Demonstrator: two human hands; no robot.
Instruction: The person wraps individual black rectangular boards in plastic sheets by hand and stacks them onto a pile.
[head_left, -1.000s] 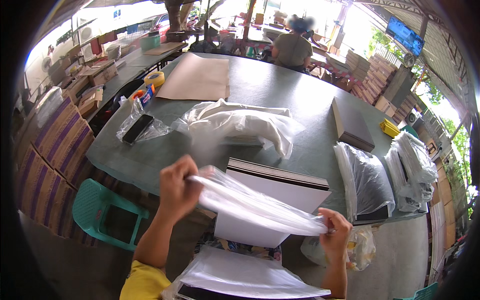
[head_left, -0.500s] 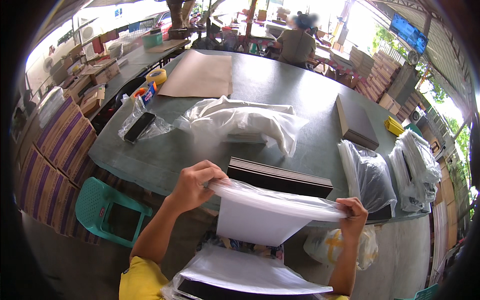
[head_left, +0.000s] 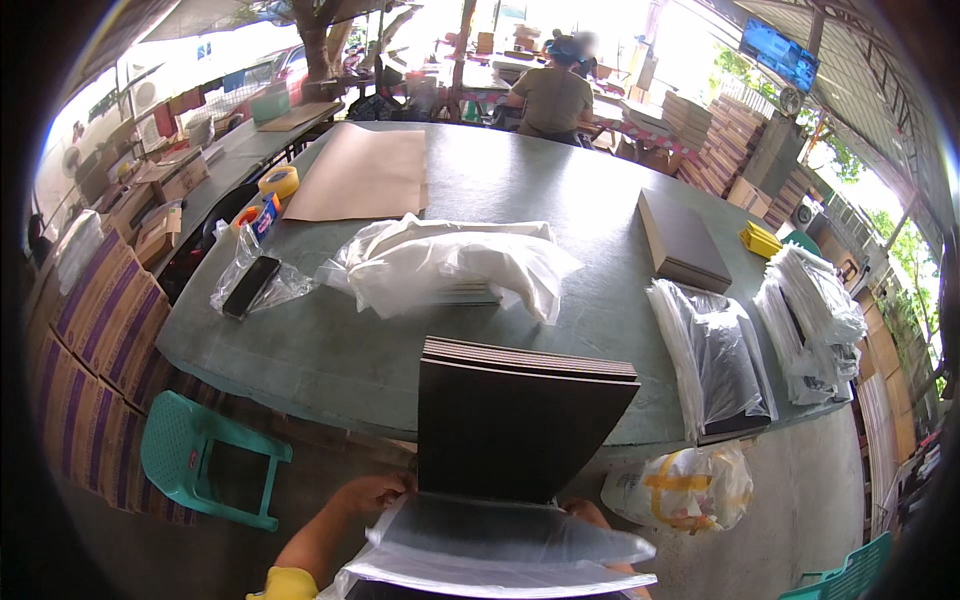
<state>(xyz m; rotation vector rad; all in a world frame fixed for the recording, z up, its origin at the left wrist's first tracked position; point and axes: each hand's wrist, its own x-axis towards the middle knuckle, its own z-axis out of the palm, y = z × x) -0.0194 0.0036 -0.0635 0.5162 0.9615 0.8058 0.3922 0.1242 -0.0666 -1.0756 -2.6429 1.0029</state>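
A stack of black boards (head_left: 520,425) stands on edge in front of me, leaning against the table's near edge, its pale layered edges facing up. Clear plastic bags (head_left: 500,545) lie below it over my lap, their edges drooping toward me. At the stack's lower left corner, my left hand (head_left: 375,492) is closed on the edge of a plastic bag. My right hand (head_left: 587,512) sits at the lower right corner, fingers curled at the plastic and partly hidden by it.
On the green table (head_left: 330,345) lie a bundle of plastic sheets (head_left: 455,265), brown paper (head_left: 365,175), a phone (head_left: 250,287), tape rolls (head_left: 279,181), a dark board stack (head_left: 685,240) and bagged boards (head_left: 715,355). A green stool (head_left: 190,440) stands left. Another person (head_left: 555,100) sits beyond.
Both hands have moved down and toward me with the plastic bag's edge. The bag dropped from in front of the black boards, baring their broad face. The view has shifted slightly.
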